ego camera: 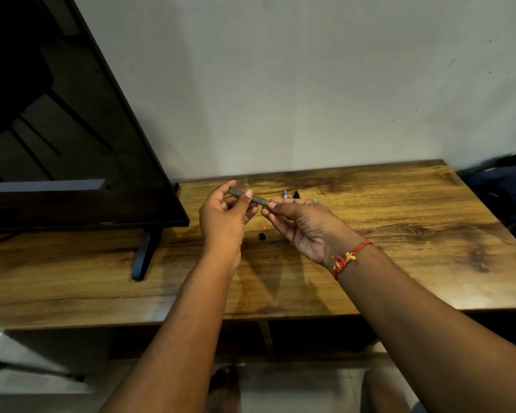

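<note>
Both hands hold a slim dark grey pen-like barrel [258,199] level above the wooden table [399,222]. My left hand [225,217] pinches its left part between thumb and fingers. My right hand [301,226] grips its right end, and a red and yellow thread is tied round that wrist. A small black cap-like piece [262,236] lies on the table under the hands. Beyond the right hand I see small pen parts on the table: a pale tip [285,194], a black piece [295,194] and a bit of light blue [315,200].
A black flat-screen TV [72,129] stands at the left on a black foot [143,254]. A grey wall rises behind the table. A dark blue bag [507,186] lies past the table's right edge. Tiled floor and my feet show below the table's front edge.
</note>
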